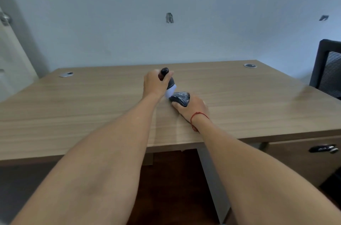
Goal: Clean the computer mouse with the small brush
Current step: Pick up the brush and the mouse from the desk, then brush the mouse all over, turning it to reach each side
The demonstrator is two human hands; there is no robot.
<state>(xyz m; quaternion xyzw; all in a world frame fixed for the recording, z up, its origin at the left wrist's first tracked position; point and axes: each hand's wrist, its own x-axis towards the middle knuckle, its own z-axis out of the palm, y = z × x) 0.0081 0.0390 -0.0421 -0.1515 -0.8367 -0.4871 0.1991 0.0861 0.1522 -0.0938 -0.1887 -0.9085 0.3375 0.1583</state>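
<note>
On the wood-grain bench [92,106], the left hand [154,84] is curled tight around a small brush [168,84] with a dark rounded handle, its white bristles angled down onto the glossy black computer mouse [180,98] just right. The right hand [192,108], red string [195,116] at the wrist, clasps the mouse from behind, forearm outstretched.

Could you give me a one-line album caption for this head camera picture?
Left hand sets the small brush on a computer mouse steadied by the right hand on a wooden desk.
</note>
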